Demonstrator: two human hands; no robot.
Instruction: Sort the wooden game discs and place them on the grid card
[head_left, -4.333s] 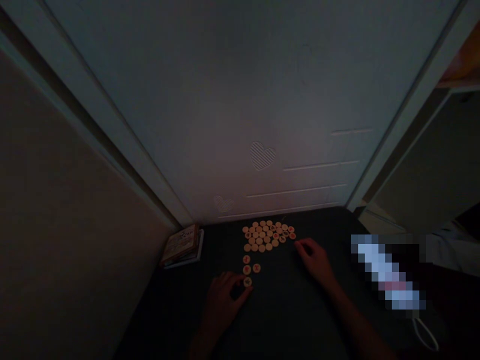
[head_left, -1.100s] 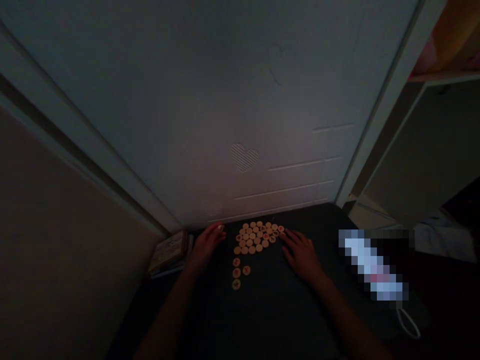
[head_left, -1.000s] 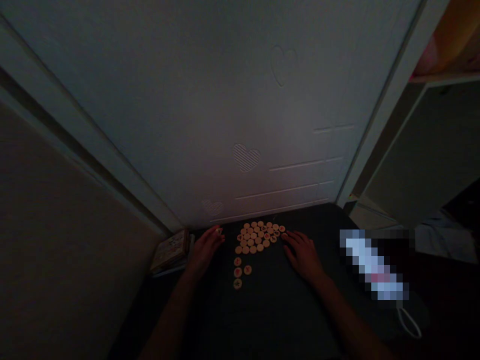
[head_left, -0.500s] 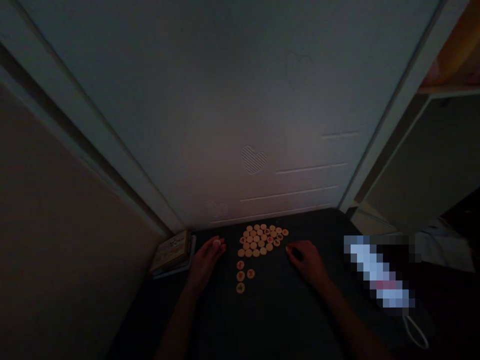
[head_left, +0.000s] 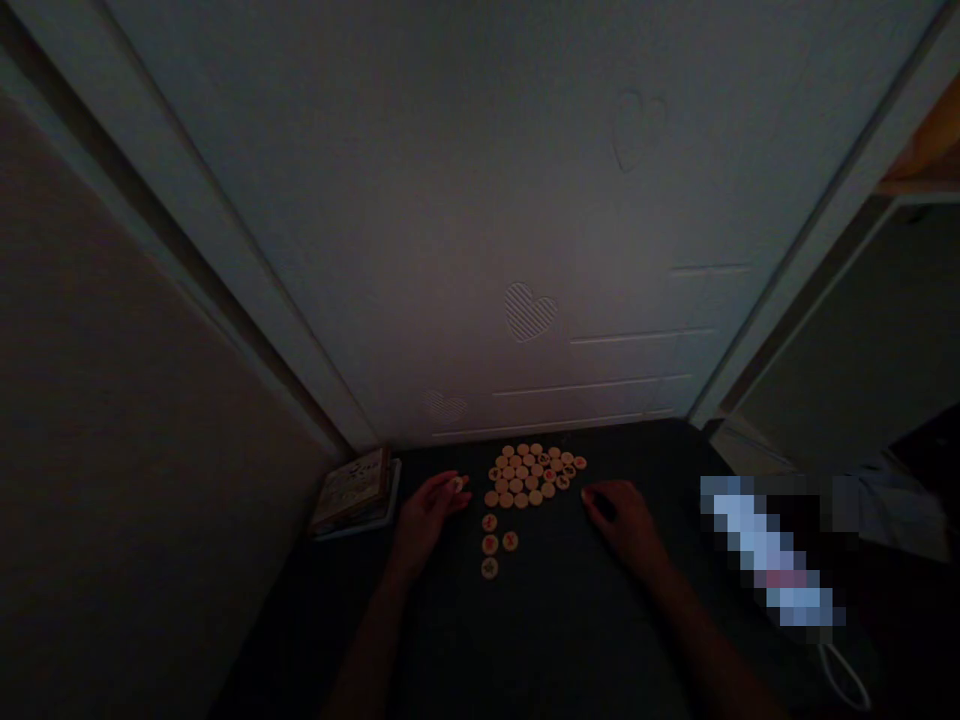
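Several round wooden Chinese chess pieces (head_left: 517, 486) lie in a close cluster on the dark table (head_left: 555, 620), many blank side up and some with red or dark characters. Nearer to me, three marked pieces (head_left: 490, 545) form a short column, with one red-marked piece (head_left: 511, 541) to their right. My left hand (head_left: 427, 518), left of the cluster, pinches a chess piece (head_left: 457, 484) whose face carries a dark mark. On the cluster's right, my right hand (head_left: 622, 520) is closed with thumb and forefinger together. A pale edge, seemingly of another piece, shows at its fingertips.
A wooden box or book-like stack (head_left: 356, 490) sits at the table's left back corner. Behind the table stands a pale panel (head_left: 450, 250) with heart patterns. On the right is a blurred-out light object (head_left: 772, 555) with a white loop (head_left: 847, 680).
The view has shifted slightly, moving everything a little right. My left hand has come closer to the cluster, and its piece now shows a dark mark. My right hand stays much the same.
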